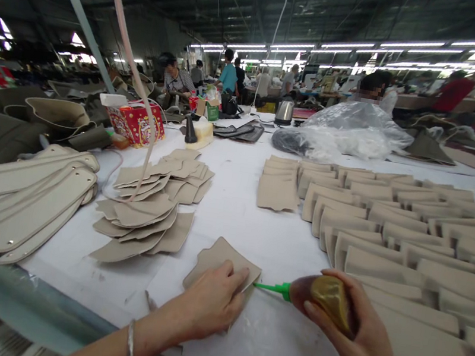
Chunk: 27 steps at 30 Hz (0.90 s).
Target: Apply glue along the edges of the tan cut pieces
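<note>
My left hand (215,295) presses on a beige leather piece (218,256) lying on the white-covered table, its fingers bent over the right side of the piece. In my right hand (363,336) is a squeeze bottle (326,300) holding amber-brown liquid, tilted onto its side. Its thin green nozzle (272,288) points left, and the tip is at the right edge of the leather piece, close to my left fingertips. My left palm covers the lower part of the piece.
Loose beige pieces (145,217) lie in a pile at left, beside long riveted straps (42,201). Overlapping rows of beige pieces (387,226) fill the right side. A pinkish hose (135,65) hangs down at left. Farther back are a red box (138,123), plastic sheeting (353,130) and a kettle (284,112).
</note>
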Tool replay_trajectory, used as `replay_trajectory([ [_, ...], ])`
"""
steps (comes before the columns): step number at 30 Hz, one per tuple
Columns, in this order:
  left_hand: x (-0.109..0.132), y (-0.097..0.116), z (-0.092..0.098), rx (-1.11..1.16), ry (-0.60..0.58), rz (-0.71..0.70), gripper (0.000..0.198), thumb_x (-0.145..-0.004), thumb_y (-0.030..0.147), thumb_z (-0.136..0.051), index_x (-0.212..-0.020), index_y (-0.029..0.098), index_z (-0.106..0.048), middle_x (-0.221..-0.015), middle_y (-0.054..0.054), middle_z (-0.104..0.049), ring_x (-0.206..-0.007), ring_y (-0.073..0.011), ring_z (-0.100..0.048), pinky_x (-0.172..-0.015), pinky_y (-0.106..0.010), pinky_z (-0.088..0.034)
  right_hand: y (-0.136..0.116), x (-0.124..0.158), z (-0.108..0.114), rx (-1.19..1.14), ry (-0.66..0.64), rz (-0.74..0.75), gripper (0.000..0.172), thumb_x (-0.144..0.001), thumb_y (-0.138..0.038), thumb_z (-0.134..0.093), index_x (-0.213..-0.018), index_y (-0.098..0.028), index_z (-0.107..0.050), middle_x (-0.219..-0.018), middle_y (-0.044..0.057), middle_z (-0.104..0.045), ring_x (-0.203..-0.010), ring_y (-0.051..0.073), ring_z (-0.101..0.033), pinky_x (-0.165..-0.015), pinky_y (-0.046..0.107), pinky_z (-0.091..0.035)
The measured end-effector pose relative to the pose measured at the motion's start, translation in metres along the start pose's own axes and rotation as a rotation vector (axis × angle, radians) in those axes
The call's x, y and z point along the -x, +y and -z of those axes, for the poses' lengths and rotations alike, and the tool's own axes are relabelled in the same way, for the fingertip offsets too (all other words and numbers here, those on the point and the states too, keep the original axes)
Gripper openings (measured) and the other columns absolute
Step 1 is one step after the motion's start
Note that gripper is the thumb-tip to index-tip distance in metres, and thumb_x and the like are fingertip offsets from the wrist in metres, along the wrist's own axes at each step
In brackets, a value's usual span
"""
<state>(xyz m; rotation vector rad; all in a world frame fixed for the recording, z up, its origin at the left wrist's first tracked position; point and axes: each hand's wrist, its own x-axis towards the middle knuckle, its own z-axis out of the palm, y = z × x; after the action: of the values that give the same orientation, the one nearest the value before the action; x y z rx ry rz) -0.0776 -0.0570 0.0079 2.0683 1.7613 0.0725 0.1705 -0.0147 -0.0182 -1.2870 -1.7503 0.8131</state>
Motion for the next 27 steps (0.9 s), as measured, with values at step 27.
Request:
replay_trajectory([
  [27, 0.002, -0.001, -0.003, 0.054, -0.034, 0.02, 0.045, -0.093, 0.029, -0.034, -0.137, 0.025, -0.041, -0.109, -0.007, -0.054, -0.094, -0.0211, -0.058, -0.087, -0.031, -0.046, -0.011, 0.031, -0.009, -0.189, -0.077, -0.135, 0.048, -0.077, -0.05, -0.069, -0.116, -0.028, -0.054, -0.111, 0.0, -0.061, -0.098, 0.023, -0.06, -0.087, 0.026, -0.044],
])
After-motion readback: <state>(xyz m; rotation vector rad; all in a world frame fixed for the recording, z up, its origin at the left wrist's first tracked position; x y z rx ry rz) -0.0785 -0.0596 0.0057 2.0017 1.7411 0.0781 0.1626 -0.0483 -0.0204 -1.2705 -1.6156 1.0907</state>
